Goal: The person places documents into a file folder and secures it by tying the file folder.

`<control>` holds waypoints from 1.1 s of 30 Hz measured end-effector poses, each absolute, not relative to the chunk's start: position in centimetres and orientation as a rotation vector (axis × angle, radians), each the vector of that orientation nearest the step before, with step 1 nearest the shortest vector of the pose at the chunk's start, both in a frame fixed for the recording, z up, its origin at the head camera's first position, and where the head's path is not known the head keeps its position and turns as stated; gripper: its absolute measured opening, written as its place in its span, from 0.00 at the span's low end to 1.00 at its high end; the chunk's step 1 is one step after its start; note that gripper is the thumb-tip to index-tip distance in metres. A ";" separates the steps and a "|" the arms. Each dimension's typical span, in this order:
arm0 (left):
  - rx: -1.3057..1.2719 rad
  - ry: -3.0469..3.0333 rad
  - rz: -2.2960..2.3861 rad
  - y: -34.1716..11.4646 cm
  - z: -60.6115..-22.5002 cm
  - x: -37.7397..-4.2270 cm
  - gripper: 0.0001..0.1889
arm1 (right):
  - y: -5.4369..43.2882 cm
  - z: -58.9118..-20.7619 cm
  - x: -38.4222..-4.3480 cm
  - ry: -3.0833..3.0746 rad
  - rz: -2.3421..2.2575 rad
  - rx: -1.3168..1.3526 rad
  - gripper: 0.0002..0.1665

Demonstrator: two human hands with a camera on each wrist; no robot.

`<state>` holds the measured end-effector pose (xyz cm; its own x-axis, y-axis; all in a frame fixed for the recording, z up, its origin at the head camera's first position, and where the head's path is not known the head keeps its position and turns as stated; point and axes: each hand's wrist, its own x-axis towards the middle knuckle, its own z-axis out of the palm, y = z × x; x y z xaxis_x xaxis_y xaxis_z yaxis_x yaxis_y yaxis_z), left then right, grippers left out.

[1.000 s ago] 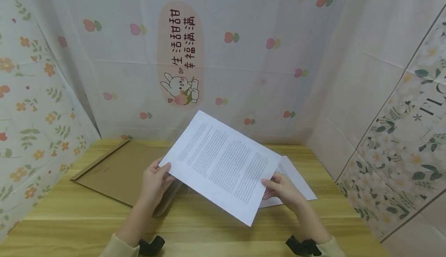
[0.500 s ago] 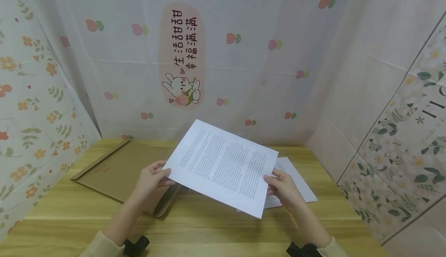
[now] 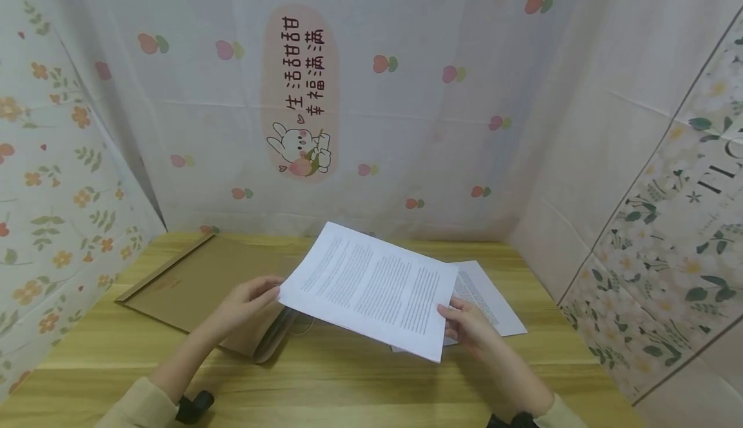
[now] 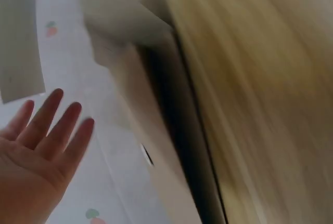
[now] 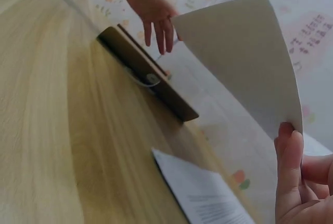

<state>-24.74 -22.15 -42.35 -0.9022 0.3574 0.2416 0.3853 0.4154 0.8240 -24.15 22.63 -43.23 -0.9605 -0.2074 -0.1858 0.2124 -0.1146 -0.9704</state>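
Printed paper, a sheet or thin stack, is held tilted above the table in the head view. My right hand pinches its right edge between thumb and fingers; the right wrist view shows this grip, with the paper's blank underside facing the camera. At the paper's left corner is my left hand, and in the left wrist view its fingers are straight and spread, a little apart from the paper's corner. Beneath and beside that hand, a brown kraft document envelope lies with its mouth gaping towards the middle.
Another printed sheet lies on the wooden table at the right, partly covered by the held paper. A thin string hangs from the envelope's mouth. Patterned cloths enclose the table at the back and both sides.
My left hand has let go of the paper's left corner, its fingers straightening and its forearm swinging left. The paper has come down and tilted flatter, still in my right hand.
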 end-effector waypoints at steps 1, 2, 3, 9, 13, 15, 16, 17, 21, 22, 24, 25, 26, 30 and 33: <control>-0.714 -2.650 -1.447 -22.3 -42.5 -24.7 0.20 | 22.7 -43.4 -24.2 1.881 -2.148 0.013 0.22; -0.724 -2.680 -1.368 -22.4 -42.6 -24.6 0.19 | 22.7 -43.6 -24.2 1.886 -2.141 0.016 0.22; -0.736 -2.713 -1.260 -22.5 -42.7 -24.5 0.19 | 22.7 -43.8 -24.2 1.884 -2.132 0.021 0.22; -0.713 -2.863 -0.684 -22.2 -43.0 -23.8 0.22 | 22.9 -44.8 -24.2 1.867 -2.105 0.062 0.25; -0.725 -2.871 -0.427 -21.8 -43.4 -23.4 0.26 | 23.2 -45.4 -24.2 1.872 -2.089 0.069 0.24; -0.743 -2.856 -0.314 -21.6 -43.6 -23.3 0.28 | 23.4 -45.7 -24.2 1.876 -2.078 0.057 0.23; -0.757 -2.841 -0.260 -21.5 -43.8 -23.1 0.29 | 23.6 -45.8 -24.2 1.876 -2.075 0.050 0.23; -0.777 -2.818 -0.210 -21.5 -43.8 -23.0 0.30 | 23.7 -45.9 -24.3 1.880 -2.068 0.047 0.23; -0.797 -2.746 -0.129 -21.0 -44.3 -22.5 0.26 | 24.1 -46.2 -24.3 1.858 -2.062 0.054 0.24; -0.792 -2.736 -0.122 -20.8 -44.3 -22.3 0.23 | 24.2 -46.3 -24.3 1.848 -2.065 0.057 0.24; -0.776 -2.712 -0.093 -20.4 -44.6 -22.1 0.16 | 24.3 -46.3 -24.3 1.832 -2.067 0.065 0.25; -0.767 -2.702 -0.076 -20.2 -44.7 -22.0 0.12 | 24.4 -46.4 -24.3 1.829 -2.067 0.067 0.24; -0.760 -2.690 -0.060 -20.0 -44.8 -21.9 0.08 | 24.4 -46.4 -24.3 1.827 -2.067 0.068 0.24; -0.723 -2.660 0.000 -19.5 -45.1 -21.5 0.07 | 24.4 -46.6 -24.3 1.803 -2.076 0.084 0.23; -0.701 -2.614 0.070 -19.3 -45.1 -21.2 0.09 | 24.2 -46.8 -24.3 1.761 -2.093 0.082 0.23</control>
<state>-21.21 -19.31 -45.09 -0.7793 0.4874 0.3938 0.4658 0.8710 -0.1563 -24.28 24.22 -46.78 -0.9174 -0.2644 -0.2973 0.3381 -0.1241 -0.9329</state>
